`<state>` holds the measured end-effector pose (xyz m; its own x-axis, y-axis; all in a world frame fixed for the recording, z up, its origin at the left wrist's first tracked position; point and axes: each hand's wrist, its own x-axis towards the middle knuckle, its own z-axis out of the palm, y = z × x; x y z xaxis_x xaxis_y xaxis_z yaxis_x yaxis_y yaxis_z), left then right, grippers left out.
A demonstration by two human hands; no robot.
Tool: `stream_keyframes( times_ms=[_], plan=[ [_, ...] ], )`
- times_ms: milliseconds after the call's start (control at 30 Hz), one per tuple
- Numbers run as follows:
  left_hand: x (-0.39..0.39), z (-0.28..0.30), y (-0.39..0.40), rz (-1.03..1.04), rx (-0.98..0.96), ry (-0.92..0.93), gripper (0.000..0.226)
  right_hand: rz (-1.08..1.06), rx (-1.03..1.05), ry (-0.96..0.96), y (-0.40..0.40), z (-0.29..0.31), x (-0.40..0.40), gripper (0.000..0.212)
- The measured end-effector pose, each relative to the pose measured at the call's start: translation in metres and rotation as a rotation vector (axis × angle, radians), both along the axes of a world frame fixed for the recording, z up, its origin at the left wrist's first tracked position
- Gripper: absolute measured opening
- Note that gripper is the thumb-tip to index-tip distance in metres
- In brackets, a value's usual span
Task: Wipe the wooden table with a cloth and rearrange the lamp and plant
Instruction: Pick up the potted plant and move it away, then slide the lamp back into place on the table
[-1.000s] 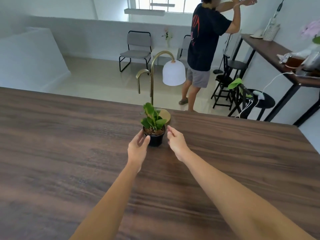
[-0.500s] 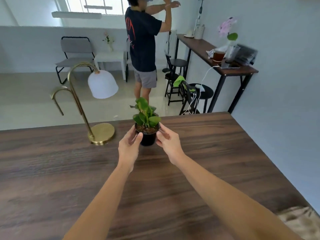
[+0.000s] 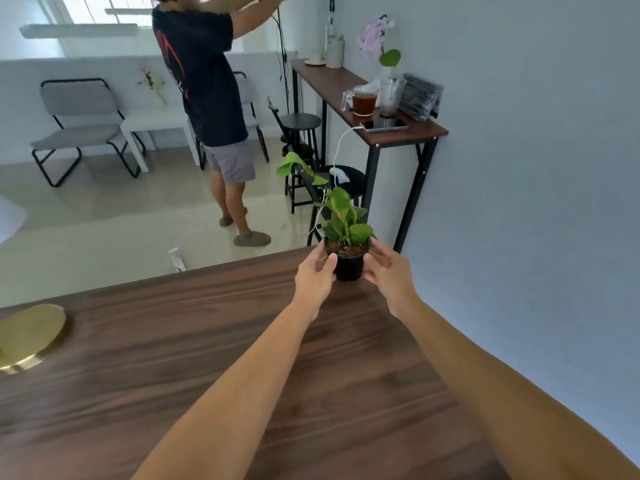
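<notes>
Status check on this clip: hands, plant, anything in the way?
Left hand and right hand cup the pot at the table's far corner. Lamp base far left. Nothing blocking.

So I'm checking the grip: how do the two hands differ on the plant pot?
The left hand wraps the plant pot with its thumb pressed across the front, while the right hand has its fingers spread looser, its contact hard to confirm. The left hand sits slightly lower and nearer the table's middle, the right toward its far corner. Both flank the pot at rim height.
</notes>
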<state>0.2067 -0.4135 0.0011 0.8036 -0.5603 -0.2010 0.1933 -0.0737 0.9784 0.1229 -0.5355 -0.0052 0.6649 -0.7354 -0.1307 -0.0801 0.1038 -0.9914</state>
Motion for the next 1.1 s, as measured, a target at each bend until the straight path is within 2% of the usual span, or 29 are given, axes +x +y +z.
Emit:
stream_keyframes(
  times_ms=[267,400,500,567,633,800,967,1033,1100],
  plan=[
    [0.02,-0.028,-0.079,0.01,0.073,-0.071,0.058,-0.049,0.028,0.027,-0.07,-0.025,0.017,0.048],
    [0.018,-0.021,-0.077,-0.017,0.112,-0.089,0.059,-0.055,-0.024,0.046,-0.062,-0.022,0.015,0.047],
    [0.011,-0.011,-0.051,0.014,0.134,-0.097,0.056,-0.215,-0.027,0.15,-0.034,-0.026,0.009,0.039],
    [0.012,-0.01,-0.021,0.079,0.152,-0.105,0.054,-0.289,-0.045,0.225,-0.009,-0.032,0.006,0.028],
    [0.021,-0.011,0.021,0.179,0.178,-0.125,0.051,-0.267,-0.089,0.24,0.018,-0.032,0.01,0.017],
    [0.055,-0.015,0.16,0.5,0.302,-0.281,0.044,0.007,-0.28,0.229,0.111,-0.018,0.059,0.008],
    [0.087,-0.025,0.31,0.786,0.612,-0.459,0.043,0.278,-0.374,0.184,0.239,-0.003,0.121,0.012],
    [0.092,-0.032,0.358,0.794,0.812,-0.449,0.048,0.401,-0.43,0.186,0.289,-0.005,0.148,0.015],
    [0.095,-0.04,0.391,0.683,0.965,-0.44,0.055,0.529,-0.529,0.185,0.332,-0.01,0.177,0.015]
  ],
)
